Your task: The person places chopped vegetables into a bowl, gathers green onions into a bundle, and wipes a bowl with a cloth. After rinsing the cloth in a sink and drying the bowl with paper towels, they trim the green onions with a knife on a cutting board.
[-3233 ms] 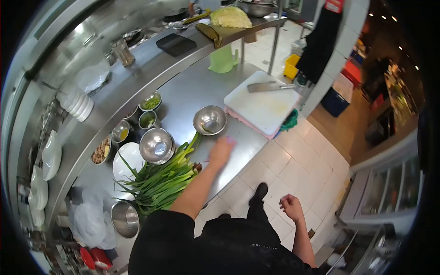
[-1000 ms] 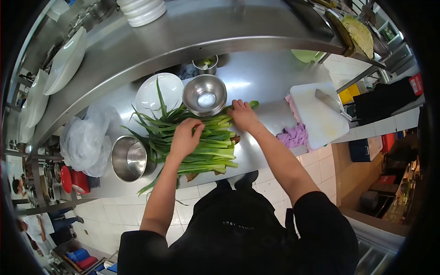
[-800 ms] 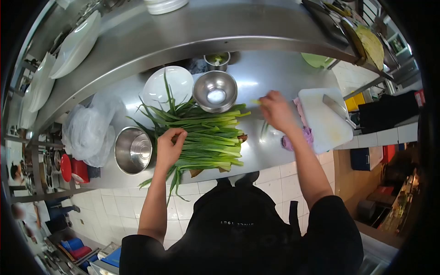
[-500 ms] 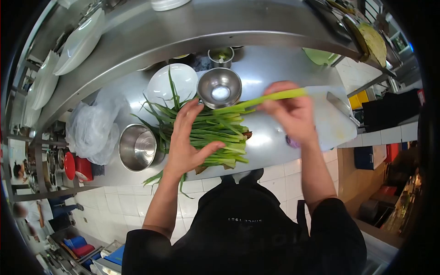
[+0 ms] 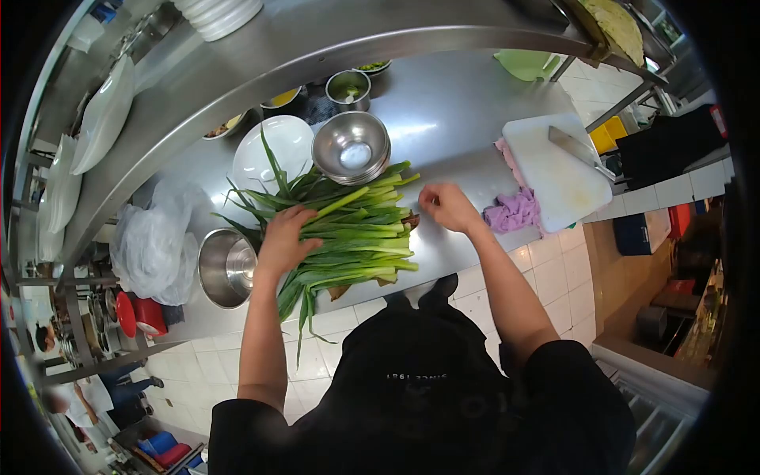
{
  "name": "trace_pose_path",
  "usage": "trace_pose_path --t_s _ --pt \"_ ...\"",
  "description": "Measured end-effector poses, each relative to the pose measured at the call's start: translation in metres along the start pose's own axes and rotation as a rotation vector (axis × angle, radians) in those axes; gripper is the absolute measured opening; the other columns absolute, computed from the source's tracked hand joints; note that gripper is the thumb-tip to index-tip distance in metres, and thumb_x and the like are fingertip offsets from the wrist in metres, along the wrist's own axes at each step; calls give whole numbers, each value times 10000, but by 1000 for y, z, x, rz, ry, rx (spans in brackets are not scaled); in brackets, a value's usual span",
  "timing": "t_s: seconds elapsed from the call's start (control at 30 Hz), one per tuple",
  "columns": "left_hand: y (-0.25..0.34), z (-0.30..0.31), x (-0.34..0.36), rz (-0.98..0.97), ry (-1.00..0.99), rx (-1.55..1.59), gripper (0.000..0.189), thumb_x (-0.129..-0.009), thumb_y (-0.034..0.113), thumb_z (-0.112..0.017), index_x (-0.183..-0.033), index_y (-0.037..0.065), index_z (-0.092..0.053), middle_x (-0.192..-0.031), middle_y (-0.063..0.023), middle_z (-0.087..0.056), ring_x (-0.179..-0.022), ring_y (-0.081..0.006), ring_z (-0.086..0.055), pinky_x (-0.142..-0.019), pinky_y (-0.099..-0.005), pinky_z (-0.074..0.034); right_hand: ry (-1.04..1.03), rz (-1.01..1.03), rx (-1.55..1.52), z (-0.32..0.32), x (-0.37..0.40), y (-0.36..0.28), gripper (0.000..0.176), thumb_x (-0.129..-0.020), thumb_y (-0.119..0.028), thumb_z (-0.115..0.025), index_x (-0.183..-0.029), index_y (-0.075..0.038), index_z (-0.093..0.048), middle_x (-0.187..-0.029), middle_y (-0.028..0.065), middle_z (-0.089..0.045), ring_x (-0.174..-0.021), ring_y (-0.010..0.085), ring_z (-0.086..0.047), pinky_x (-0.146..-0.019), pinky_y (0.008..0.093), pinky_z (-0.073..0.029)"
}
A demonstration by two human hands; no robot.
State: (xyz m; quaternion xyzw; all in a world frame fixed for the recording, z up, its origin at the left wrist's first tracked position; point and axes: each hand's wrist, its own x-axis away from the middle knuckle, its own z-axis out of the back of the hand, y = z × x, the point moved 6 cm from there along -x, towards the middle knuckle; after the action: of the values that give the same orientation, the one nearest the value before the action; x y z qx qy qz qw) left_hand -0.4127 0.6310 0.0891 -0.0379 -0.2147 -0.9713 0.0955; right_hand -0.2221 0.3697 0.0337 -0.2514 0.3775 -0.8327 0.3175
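A pile of green leeks (image 5: 360, 229) lies across the steel counter, pale stalk ends to the right and leaf tips to the left. My left hand (image 5: 286, 241) rests on the leafy part, fingers and thumb apart. Just right of the stalk ends, my right hand (image 5: 453, 207) is curled with the fingertips drawn in; I see nothing between them. Behind the pile stand stacked steel bowls (image 5: 351, 146) and a white plate (image 5: 273, 150). A steel pot (image 5: 227, 267) is left of my left hand.
On the right are a white cutting board (image 5: 550, 170) with a knife (image 5: 576, 149) on it and a purple cloth (image 5: 513, 212) beside it. Clear plastic bags (image 5: 154, 241) lie at the left. A steel shelf (image 5: 332, 55) overhangs the counter's back. Small food containers (image 5: 348, 91) stand beneath it.
The leek stalk my right hand held is now down on the pile. My right hand has moved left and nearer, empty as far as I see. My left hand has lowered onto the leaves.
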Motion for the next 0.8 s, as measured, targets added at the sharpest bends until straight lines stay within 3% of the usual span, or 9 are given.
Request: trace_pose_path --t_s 0.13,0.3,0.37,0.4,0.5,0.57,0.7,0.73,0.8 --pt "43 -26 -32 -127 86 93 768 -755 495 -753 -1342 65 -504 -1378 -202 -475 -1277 -380 -444 -1082 -456 -330 -116 133 163 -46 3 13 97 -808 -72 -625 -880 -34 -678 -936 177 -615 -919 353 -607 -858 417 -487" --pt "39 -65 -60 -42 -56 -63 998 -680 699 -699 -1419 90 -418 -1418 -216 -432 -1313 -409 -393 -1103 -512 -258 -23 44 233 -50 1 35 84 -777 -62 -667 -851 -23 -664 -899 146 -612 -884 315 -614 -832 383 -496" --pt "41 -69 -59 -45 -74 -91 1003 -668 693 -713 -1429 111 -413 -1426 -219 -420 -1313 -412 -387 -1096 -517 -259 -189 -110 -287 -45 4 42 58 -782 -64 -676 -812 -23 -650 -835 93 -615 -833 220 -608 -774 317 -496" --pt "42 -69 -59 -50 -78 -91 1003 -668 693 -713 -1429 111 -413 -1426 -219 -420 -1313 -412 -387 -1096 -517 -259 -184 -114 -290 -40 5 47 58 -782 -64 -676 -812 -23 -650 -835 93 -615 -833 220 -608 -774 317 -496" --pt "41 -68 -59 -43 -100 -63 1018 -665 718 -693 -1436 116 -411 -1433 -237 -405 -1314 -417 -378 -1097 -538 -244 -125 -167 -518 -27 3 65 62 -817 -76 -654 -777 -50 -616 -799 58 -607 -772 160 -586 -707 287 -483" --pt "43 -66 -58 -18 -104 -35 1024 -657 720 -699 -1435 119 -413 -1436 -235 -400 -1320 -419 -368 -1100 -537 -230 21 -220 -1171 -23 -4 82 96 -851 -80 -626 -773 -63 -573 -799 58 -601 -712 165 -575 -662 309 -480" --pt "40 -69 -58 -6 -106 -44 1020 -654 715 -706 -1433 124 -418 -1438 -232 -397 -1327 -418 -357 -1106 -540 -207 94 -246 -1492 -17 -4 82 147 -889 -74 -602 -766 -79 -523 -735 34 -557 -622 134 -514 -589 276 -435" --pt "39 -69 -58 -11 -98 -54 1004 -656 700 -714 -1432 136 -419 -1437 -222 -401 -1327 -405 -360 -1102 -536 -212 94 -245 -1493 -14 -5 85 147 -889 -74 -602 -766 -79 -523 -735 34 -557 -622 134 -514 -589 276 -435" --pt "35 -69 -58 -9 -90 -67 988 -658 685 -722 -1431 148 -421 -1436 -213 -405 -1326 -392 -363 -1098 -533 -218 116 -227 -869 1 -7 89 180 -883 -106 -637 -752 -90 -514 -679 7 -528 -591 111 -485 -557 263 -412"
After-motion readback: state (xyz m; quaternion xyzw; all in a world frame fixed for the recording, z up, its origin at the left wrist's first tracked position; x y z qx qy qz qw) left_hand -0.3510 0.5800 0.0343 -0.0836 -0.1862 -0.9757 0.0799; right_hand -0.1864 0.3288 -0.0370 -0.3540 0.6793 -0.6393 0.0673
